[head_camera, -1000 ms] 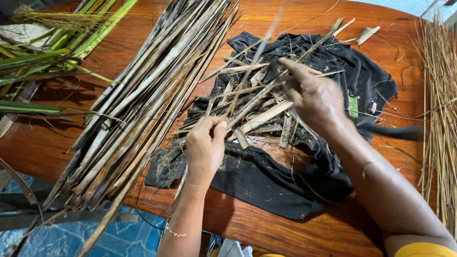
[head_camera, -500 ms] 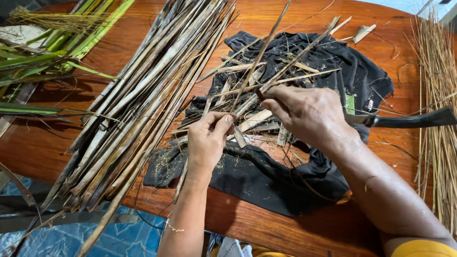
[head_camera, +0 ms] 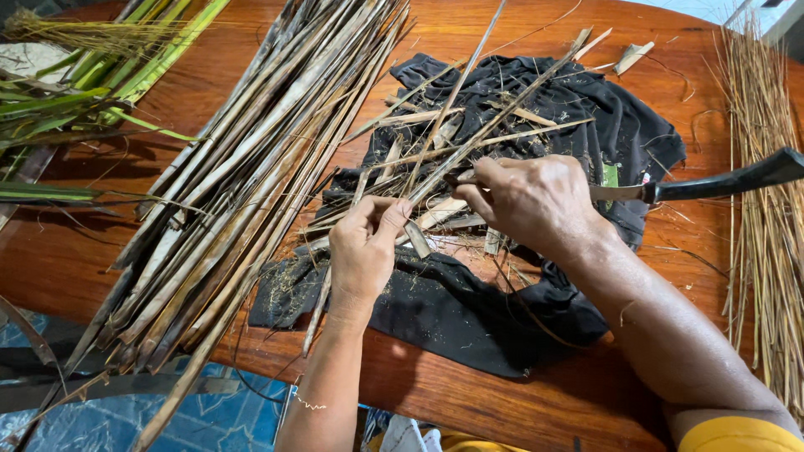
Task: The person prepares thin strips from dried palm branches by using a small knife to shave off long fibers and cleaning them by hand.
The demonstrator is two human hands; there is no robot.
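Observation:
My left hand pinches a thin dried stalk strip between thumb and fingers; the strip runs from below the hand up and away across the table. My right hand is closed on a knife at its metal part. The knife's dark handle sticks out to the right. The two hands nearly touch over a black cloth, which is littered with short stalk pieces and shavings. The knife's tip is hidden under my right hand.
A thick bundle of long dried stalks lies diagonally on the left of the wooden table. Green leaves sit at the far left. A sheaf of thin dry straws runs along the right edge. Blue tiled floor shows below.
My right hand has come down and left from a raised position to meet the left hand at the strip. The knife's handle has tilted upward at the right.

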